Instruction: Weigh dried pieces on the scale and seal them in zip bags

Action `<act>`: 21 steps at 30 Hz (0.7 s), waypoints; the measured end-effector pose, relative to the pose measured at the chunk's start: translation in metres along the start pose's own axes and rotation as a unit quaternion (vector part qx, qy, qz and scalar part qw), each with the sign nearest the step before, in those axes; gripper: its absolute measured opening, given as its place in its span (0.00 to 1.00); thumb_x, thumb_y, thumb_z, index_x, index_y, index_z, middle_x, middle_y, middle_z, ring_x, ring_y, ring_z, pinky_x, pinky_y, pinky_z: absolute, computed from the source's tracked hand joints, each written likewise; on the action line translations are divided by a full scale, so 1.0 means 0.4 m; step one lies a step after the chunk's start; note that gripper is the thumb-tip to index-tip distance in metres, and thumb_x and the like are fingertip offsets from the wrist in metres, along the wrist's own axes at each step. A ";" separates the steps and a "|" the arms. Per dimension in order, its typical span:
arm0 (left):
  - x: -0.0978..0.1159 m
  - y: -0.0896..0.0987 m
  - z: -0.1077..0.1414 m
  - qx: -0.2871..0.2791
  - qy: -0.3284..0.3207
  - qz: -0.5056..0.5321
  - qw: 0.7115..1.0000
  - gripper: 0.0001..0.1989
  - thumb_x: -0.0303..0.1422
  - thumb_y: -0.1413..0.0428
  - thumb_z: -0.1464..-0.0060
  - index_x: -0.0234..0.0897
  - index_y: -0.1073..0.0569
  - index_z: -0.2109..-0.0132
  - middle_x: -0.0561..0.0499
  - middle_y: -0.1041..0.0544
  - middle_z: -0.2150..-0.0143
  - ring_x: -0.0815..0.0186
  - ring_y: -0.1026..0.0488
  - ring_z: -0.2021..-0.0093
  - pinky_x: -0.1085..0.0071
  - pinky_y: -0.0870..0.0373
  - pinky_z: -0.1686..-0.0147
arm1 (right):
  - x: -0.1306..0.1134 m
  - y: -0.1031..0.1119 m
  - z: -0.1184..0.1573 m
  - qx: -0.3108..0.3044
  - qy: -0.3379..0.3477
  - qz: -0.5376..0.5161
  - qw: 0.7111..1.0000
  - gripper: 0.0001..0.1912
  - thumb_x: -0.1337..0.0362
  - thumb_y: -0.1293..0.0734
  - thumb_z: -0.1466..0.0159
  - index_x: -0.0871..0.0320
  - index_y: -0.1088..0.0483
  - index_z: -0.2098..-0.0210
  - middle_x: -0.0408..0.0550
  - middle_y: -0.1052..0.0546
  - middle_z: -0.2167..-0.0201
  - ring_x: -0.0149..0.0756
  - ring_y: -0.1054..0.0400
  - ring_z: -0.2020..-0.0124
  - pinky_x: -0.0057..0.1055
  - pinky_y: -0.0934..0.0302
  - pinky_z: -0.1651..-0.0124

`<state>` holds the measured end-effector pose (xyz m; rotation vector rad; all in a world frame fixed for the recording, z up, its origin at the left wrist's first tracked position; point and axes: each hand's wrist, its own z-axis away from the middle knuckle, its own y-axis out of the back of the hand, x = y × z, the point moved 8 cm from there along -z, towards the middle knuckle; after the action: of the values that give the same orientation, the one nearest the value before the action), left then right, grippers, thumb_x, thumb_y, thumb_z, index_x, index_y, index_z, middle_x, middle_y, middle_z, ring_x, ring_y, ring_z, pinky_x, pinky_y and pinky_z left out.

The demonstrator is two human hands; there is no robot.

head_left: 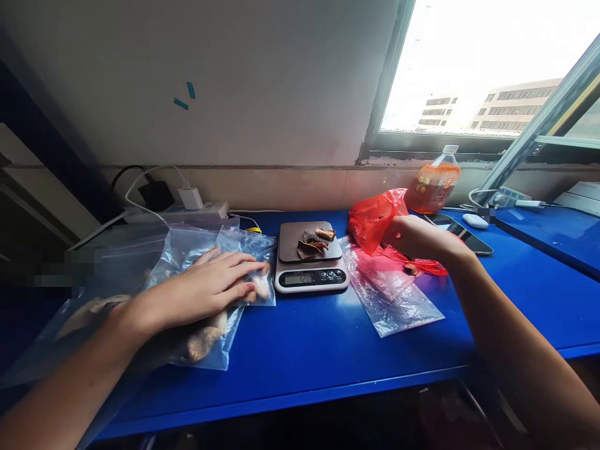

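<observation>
Head view: red plastic bag [377, 215] sits toward tabletop's [304, 375] back edge, right of center, crumpled, thin, glossy film; likely light, floppy, slippery, easily torn, best taken by a gathered fold of the rim. Right hand [415, 237] is at it, wrist bent, fingers hidden in or behind the film, so cannot tell if that grip is apart or together. Flat clear bags [403, 319] lie below it, slick, limp, wrinkled; lift by a corner. Left hand [222, 281] rests palm down, fingers apart, clamped on nothing, over clear zip bags [180, 250] on tabletop's left half, holding tan, lumpy, rough chunks; probably firm, shifting inside, easiest by the seal edge. Between hands, dried brown pieces [309, 248], curled, bark-like, likely light and brittle, pinch by edges; they're on a digital scale [288, 240], smooth plate, white rounded front. Bottle [434, 187], ribless-looking clear plastic, orange label, stands near back edge.
</observation>
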<state>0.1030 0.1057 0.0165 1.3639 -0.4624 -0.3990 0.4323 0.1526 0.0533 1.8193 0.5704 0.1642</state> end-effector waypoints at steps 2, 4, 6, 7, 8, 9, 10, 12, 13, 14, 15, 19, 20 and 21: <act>-0.001 0.000 0.000 0.000 -0.001 -0.003 1.000 0.25 0.48 0.60 0.34 0.55 0.41 0.34 0.54 0.39 0.33 0.53 0.45 0.33 0.46 0.61 0.33 | -0.014 0.018 -0.001 0.026 -0.016 0.010 0.999 0.09 0.64 0.38 0.40 0.58 0.31 0.75 0.45 0.29 0.81 0.33 0.35 0.78 0.29 0.42 0.73; -0.004 -0.001 0.000 0.004 -0.003 -0.003 1.000 0.25 0.48 0.60 0.34 0.54 0.41 0.34 0.53 0.39 0.33 0.52 0.44 0.33 0.46 0.61 0.33 | -0.030 0.045 0.001 0.075 -0.036 0.007 0.996 0.08 0.62 0.38 0.38 0.58 0.28 0.68 0.47 0.26 0.77 0.35 0.32 0.76 0.30 0.40 0.71; -0.007 -0.003 0.000 0.009 -0.006 0.003 1.000 0.25 0.49 0.60 0.35 0.55 0.40 0.34 0.53 0.38 0.33 0.51 0.44 0.34 0.45 0.62 0.33 | -0.044 0.071 0.008 0.137 -0.053 -0.010 0.989 0.14 0.60 0.38 0.37 0.59 0.30 0.54 0.47 0.24 0.75 0.36 0.30 0.75 0.31 0.38 0.68; -0.010 -0.004 0.000 0.013 -0.006 0.006 1.000 0.25 0.49 0.59 0.35 0.55 0.39 0.34 0.54 0.38 0.34 0.51 0.43 0.34 0.45 0.62 0.33 | -0.050 0.079 0.011 0.159 -0.056 -0.018 0.985 0.20 0.59 0.37 0.37 0.59 0.33 0.47 0.46 0.24 0.75 0.38 0.30 0.75 0.32 0.37 0.68; -0.013 -0.005 0.000 0.017 -0.004 0.007 1.000 0.24 0.49 0.59 0.35 0.56 0.39 0.35 0.54 0.37 0.34 0.51 0.42 0.34 0.44 0.62 0.33 | -0.056 0.085 0.014 0.179 -0.057 -0.024 0.982 0.25 0.58 0.36 0.37 0.60 0.37 0.42 0.46 0.24 0.75 0.38 0.29 0.75 0.33 0.36 0.67; -0.018 -0.005 0.001 0.025 0.000 0.005 1.000 0.24 0.49 0.59 0.35 0.57 0.38 0.35 0.54 0.36 0.34 0.51 0.41 0.35 0.44 0.62 0.33 | -0.062 0.090 0.017 0.200 -0.054 -0.028 0.978 0.28 0.58 0.36 0.37 0.61 0.40 0.39 0.46 0.24 0.75 0.39 0.29 0.75 0.34 0.36 0.67; -0.023 -0.004 0.001 0.032 0.006 0.001 0.999 0.23 0.49 0.59 0.35 0.57 0.38 0.36 0.54 0.36 0.35 0.51 0.40 0.35 0.44 0.62 0.33 | -0.069 0.096 0.020 0.221 -0.049 -0.032 0.974 0.29 0.57 0.36 0.37 0.62 0.41 0.39 0.46 0.24 0.75 0.39 0.30 0.75 0.35 0.35 0.67; -0.032 -0.001 0.004 0.045 0.019 -0.012 0.999 0.23 0.48 0.59 0.35 0.56 0.37 0.36 0.53 0.35 0.35 0.51 0.39 0.36 0.43 0.63 0.33 | -0.084 0.108 0.026 0.261 -0.036 -0.044 0.964 0.25 0.57 0.37 0.36 0.61 0.37 0.42 0.46 0.24 0.75 0.38 0.30 0.74 0.34 0.35 0.66; -0.036 -0.001 0.005 0.047 0.024 -0.017 0.998 0.23 0.48 0.59 0.35 0.56 0.36 0.36 0.52 0.35 0.35 0.51 0.38 0.36 0.43 0.63 0.34 | -0.093 0.113 0.029 0.276 -0.030 -0.052 0.959 0.22 0.58 0.37 0.36 0.60 0.35 0.45 0.46 0.24 0.74 0.37 0.30 0.74 0.33 0.35 0.65; -0.039 -0.001 0.006 0.045 0.028 -0.019 0.998 0.23 0.48 0.59 0.35 0.57 0.37 0.36 0.52 0.35 0.35 0.51 0.39 0.36 0.43 0.64 0.34 | -0.102 0.112 0.031 0.282 -0.025 -0.061 0.957 0.19 0.59 0.38 0.36 0.59 0.34 0.47 0.46 0.24 0.74 0.36 0.30 0.74 0.32 0.36 0.65; -0.041 -0.002 0.006 0.041 0.030 -0.020 0.999 0.23 0.48 0.59 0.35 0.57 0.37 0.36 0.52 0.35 0.35 0.50 0.39 0.36 0.42 0.65 0.34 | -0.113 0.108 0.031 0.281 -0.020 -0.069 0.957 0.16 0.60 0.39 0.35 0.58 0.33 0.49 0.45 0.24 0.74 0.35 0.30 0.74 0.31 0.36 0.65; -0.041 -0.002 0.008 0.035 0.027 -0.014 0.999 0.24 0.49 0.59 0.35 0.58 0.38 0.35 0.51 0.36 0.34 0.49 0.40 0.36 0.39 0.65 0.35 | -0.184 0.057 0.023 0.233 0.052 -0.101 0.966 0.09 0.64 0.41 0.34 0.57 0.30 0.60 0.46 0.25 0.72 0.32 0.32 0.73 0.28 0.39 0.67; -0.040 -0.001 0.009 0.038 0.024 -0.014 0.999 0.24 0.49 0.59 0.35 0.57 0.38 0.35 0.51 0.36 0.35 0.49 0.39 0.36 0.39 0.65 0.35 | -0.207 0.040 0.020 0.217 0.083 -0.102 0.967 0.09 0.65 0.42 0.34 0.57 0.30 0.63 0.46 0.25 0.71 0.32 0.32 0.72 0.28 0.39 0.67; -0.038 0.000 0.009 0.041 0.020 -0.015 0.999 0.24 0.49 0.59 0.34 0.57 0.38 0.35 0.50 0.36 0.35 0.49 0.39 0.37 0.39 0.64 0.35 | -0.227 0.023 0.017 0.203 0.112 -0.100 0.968 0.09 0.66 0.42 0.33 0.57 0.30 0.65 0.47 0.25 0.70 0.33 0.33 0.71 0.28 0.40 0.66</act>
<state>0.0884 0.1107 0.0158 1.4571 -0.4296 -0.3802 0.3585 0.1029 0.0752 2.1373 1.0007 0.1219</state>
